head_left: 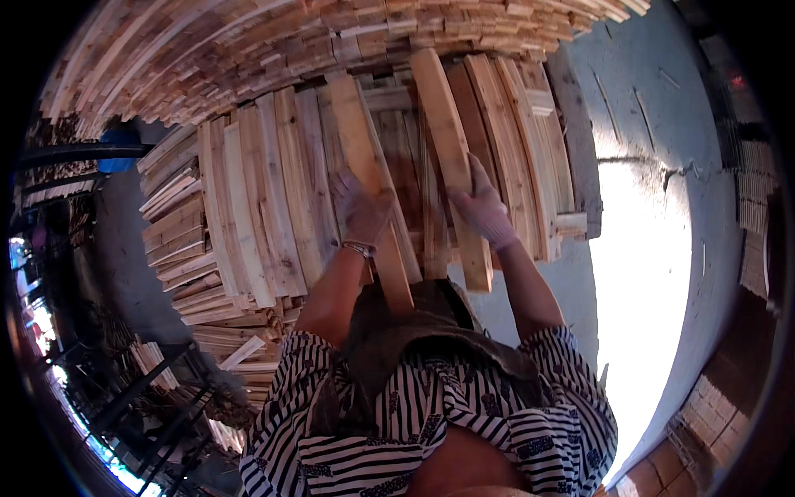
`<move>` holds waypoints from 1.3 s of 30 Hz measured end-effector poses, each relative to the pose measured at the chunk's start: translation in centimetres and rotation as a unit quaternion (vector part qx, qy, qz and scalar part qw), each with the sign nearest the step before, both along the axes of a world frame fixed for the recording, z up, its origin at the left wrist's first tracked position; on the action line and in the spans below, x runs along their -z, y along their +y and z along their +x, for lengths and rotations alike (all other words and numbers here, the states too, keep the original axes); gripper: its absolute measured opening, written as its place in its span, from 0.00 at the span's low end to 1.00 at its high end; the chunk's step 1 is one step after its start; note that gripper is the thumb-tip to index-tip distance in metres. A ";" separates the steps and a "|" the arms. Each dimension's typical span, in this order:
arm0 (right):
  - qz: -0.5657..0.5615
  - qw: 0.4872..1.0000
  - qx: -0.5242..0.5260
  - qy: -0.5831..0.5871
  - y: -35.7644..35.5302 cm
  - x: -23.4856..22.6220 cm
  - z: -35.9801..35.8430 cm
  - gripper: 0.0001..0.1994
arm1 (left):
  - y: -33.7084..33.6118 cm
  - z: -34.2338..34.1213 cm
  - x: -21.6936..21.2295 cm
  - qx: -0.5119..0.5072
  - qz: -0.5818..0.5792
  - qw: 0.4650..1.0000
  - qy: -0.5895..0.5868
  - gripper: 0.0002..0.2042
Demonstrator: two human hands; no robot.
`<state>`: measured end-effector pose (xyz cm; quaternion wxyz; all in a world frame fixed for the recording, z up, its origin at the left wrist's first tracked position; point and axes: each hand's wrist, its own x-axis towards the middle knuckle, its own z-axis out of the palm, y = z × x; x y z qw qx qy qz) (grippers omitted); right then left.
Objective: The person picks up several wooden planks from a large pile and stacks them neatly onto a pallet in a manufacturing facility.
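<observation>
My left hand (363, 214), in a pale work glove, is closed around a wooden board (354, 124) that runs lengthwise from near my apron toward the far stack. To its right, my right hand (482, 207), gloved too, grips another board (443, 116) by its right edge, the thumb lying along the wood. Both boards are tilted over a pile of planks (269, 182) laid side by side. Between my hands a darker gap shows more boards (402, 157) lower down. The fingertips under both boards are hidden.
A tall stack of cut wood (273, 54) curves along the far side. More sticks (178, 224) are piled at the left, near a black metal frame (137, 389) and a blue object (120, 149). Grey floor (633, 108) with a bright sunlit patch stretches on the right.
</observation>
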<state>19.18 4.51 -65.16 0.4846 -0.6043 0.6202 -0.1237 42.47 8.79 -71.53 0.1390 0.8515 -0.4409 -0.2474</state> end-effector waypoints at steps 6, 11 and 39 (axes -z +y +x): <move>-0.013 0.978 -0.040 0.205 -0.3 2.0 4.6 0.37 | -1.3 6.4 1.5 0.138 0.129 0.971 -0.149 0.54; 0.007 0.998 0.056 -0.002 -1.4 3.8 -0.4 0.43 | -0.7 6.6 1.7 0.209 0.101 0.953 -0.195 0.47; 0.087 0.982 -0.010 0.166 0.1 -1.5 14.6 0.53 | 2.3 15.7 1.4 0.236 0.185 0.954 -0.028 0.58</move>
